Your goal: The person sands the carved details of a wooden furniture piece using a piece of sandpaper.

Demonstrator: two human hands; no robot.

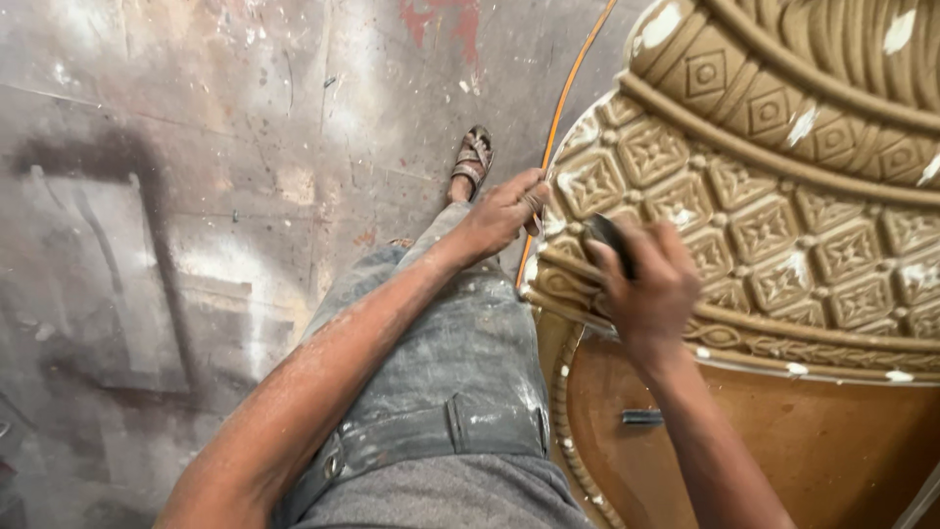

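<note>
A large carved wooden panel (783, 225) with square diamond motifs and white filler patches fills the right side. My left hand (501, 214) rests on its curved outer edge, fingers bent against the rim. My right hand (648, 284) is closed around a small dark sanding piece (612, 238) pressed onto the carved squares near the rim. My dusty grey trousers (460, 382) and a sandalled foot (472, 159) show between the two arms.
A stained, paint-marked concrete floor (196, 196) spreads to the left. An orange cord (566, 98) runs along the panel's edge. Below the carving lies a smooth brown panel surface (813, 451) with a small dark metal piece (641, 417) on it.
</note>
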